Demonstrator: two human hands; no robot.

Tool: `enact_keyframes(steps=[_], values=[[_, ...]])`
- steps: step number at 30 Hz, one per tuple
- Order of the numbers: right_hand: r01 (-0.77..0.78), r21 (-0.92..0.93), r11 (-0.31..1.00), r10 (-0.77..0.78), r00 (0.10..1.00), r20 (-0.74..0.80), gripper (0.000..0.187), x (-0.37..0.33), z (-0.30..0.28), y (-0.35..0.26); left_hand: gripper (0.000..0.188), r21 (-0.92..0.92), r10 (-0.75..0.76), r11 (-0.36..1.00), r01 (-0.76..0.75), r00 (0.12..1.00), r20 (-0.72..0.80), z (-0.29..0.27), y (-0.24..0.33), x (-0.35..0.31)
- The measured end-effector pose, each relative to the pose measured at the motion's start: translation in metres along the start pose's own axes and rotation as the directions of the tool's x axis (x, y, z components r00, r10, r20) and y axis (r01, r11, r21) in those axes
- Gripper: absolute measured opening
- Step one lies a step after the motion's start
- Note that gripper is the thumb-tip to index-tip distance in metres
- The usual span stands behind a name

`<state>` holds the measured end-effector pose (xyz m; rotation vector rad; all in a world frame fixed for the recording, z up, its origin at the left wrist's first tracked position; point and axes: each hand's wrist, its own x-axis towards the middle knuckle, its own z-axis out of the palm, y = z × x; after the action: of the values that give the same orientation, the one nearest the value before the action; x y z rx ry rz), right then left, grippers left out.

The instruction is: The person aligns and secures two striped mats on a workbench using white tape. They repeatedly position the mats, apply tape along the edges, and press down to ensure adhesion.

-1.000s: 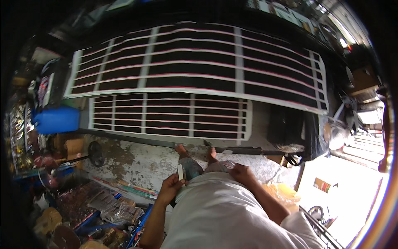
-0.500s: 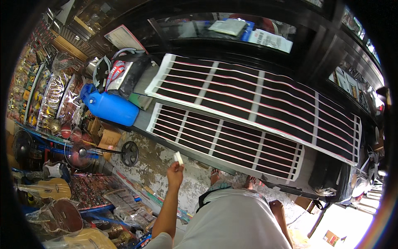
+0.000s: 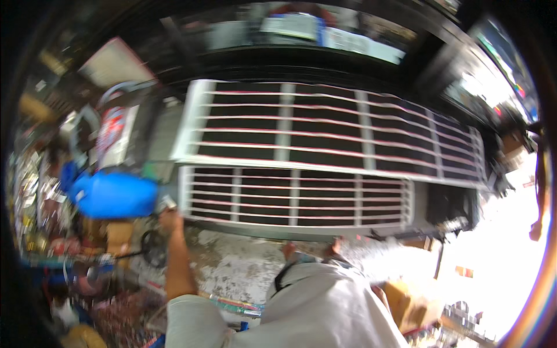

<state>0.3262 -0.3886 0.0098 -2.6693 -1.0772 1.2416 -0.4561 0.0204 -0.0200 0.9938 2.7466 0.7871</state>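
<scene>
My left hand (image 3: pixel 170 220) is stretched out over the near left corner of the counter, its fingers closed on a small white piece (image 3: pixel 168 202) that is blurred. Just left of it lies a blue plastic jug (image 3: pixel 116 195). To its right is the smaller printed sheet (image 3: pixel 264 200), black panels with white and red lines. Behind that a larger sheet (image 3: pixel 325 124) of the same pattern lies along the counter. My right hand (image 3: pixel 380 294) hangs by my side, mostly hidden by my shirt, and its fingers cannot be made out.
A black glass-fronted cabinet (image 3: pixel 232 61) stands behind the counter. Left are a bag with red print (image 3: pixel 113 130), a fan base (image 3: pixel 154 248) and crowded goods. A cardboard box (image 3: pixel 409 304) is on the floor at right. Worn concrete floor (image 3: pixel 232 261) lies between counter and feet.
The view has turned, so the counter now runs level. My left hand has moved from over the floor to the counter's left edge, beside the jug, still gripping the white piece.
</scene>
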Motion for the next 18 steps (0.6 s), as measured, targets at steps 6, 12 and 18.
enact_keyframes(steps=[6, 12, 18], values=[[-0.016, 0.02, 1.0, 0.016, 0.999, -0.043, 0.035, -0.028, -0.004, -0.007, 0.035, 0.045, 0.163, 0.984, -0.17, 0.977, 0.138, 0.014, -0.037, 0.03], [-0.007, 0.106, 0.994, 0.029, 0.977, -0.213, 0.032, 0.001, -0.012, -0.015, 0.047, 0.213, 0.577, 0.815, -0.539, 0.79, -0.209, -0.005, 0.053, -0.137], [0.18, 0.137, 0.974, -0.083, 0.849, -0.522, 0.01, 0.096, -0.089, -0.019, 0.052, -0.111, 0.786, 0.618, -0.778, 0.61, 0.099, 0.012, 0.141, -0.365]])
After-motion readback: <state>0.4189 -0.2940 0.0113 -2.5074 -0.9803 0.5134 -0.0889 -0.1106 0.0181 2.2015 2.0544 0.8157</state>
